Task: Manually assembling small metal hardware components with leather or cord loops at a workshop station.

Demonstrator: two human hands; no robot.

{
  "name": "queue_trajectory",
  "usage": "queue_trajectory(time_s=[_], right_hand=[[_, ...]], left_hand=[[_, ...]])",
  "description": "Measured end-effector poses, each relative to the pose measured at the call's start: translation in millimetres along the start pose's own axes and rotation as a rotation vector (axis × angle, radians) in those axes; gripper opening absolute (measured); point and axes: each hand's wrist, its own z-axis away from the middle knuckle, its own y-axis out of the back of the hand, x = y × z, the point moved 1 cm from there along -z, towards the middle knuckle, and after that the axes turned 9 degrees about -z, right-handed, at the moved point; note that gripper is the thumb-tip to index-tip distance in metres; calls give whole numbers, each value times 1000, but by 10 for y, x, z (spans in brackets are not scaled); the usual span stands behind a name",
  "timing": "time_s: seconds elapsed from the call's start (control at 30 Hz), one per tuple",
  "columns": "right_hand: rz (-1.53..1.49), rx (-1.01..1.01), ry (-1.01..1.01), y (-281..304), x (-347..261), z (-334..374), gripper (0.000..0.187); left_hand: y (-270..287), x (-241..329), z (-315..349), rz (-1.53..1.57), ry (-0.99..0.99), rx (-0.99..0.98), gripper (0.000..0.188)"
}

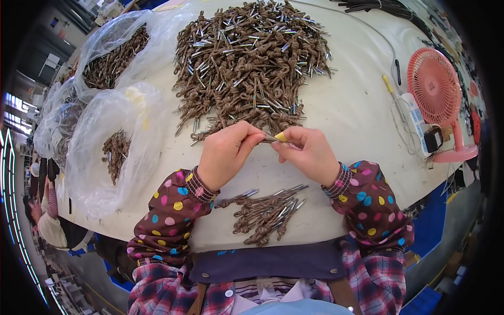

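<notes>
Both hands meet over the table at the near edge of a large heap of brown knotted cords with metal tips [247,68]. My left hand [227,151] is closed, its thumb and fingers pinching one end of a metal-tipped cord [270,138]. From the other side my right hand [310,152] pinches the same piece; yellow tape wraps one of its fingertips. Most of the held piece is hidden by the fingers. Between my forearms, close to the table's front edge, lies a smaller pile of the same cords [269,214], with tips pointing mostly to the upper right.
Clear plastic bags holding more cords stand at left, the nearest bag [84,152] partly filled. On the right are a pink fan [434,79], a white power strip [415,121] with cables, and a yellow-handled tool [388,85]. Another person [52,220] is at far left.
</notes>
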Motion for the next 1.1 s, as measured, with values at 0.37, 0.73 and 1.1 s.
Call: queue_trajectory(time_s=[0.37, 0.73, 1.1], right_hand=[[608, 251, 550, 21, -154, 59, 36], [990, 224, 724, -31, -114, 53, 27], [1105, 182, 898, -30, -163, 46, 27]], left_hand=[[-55, -33, 12, 281, 319, -171, 17], [-109, 16, 21, 187, 247, -130, 15], [-96, 40, 35, 174, 246, -135, 15]])
